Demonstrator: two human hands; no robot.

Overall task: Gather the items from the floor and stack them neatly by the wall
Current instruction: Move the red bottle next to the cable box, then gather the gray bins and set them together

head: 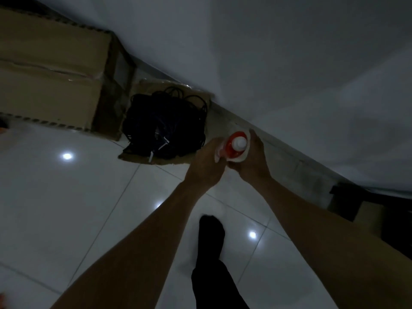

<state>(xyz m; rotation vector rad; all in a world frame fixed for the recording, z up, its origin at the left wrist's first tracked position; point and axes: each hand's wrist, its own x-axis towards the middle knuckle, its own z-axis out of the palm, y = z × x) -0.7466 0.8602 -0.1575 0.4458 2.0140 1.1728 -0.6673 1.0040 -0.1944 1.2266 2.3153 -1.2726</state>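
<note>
At the centre right of the frame, the left hand [206,162] and the right hand [253,159] both grip a red bottle with a white cap [236,146], held near the wall [289,63]. Left of it, black cables [162,123] lie on flat cardboard [142,158] beside a large box [51,70].
</note>
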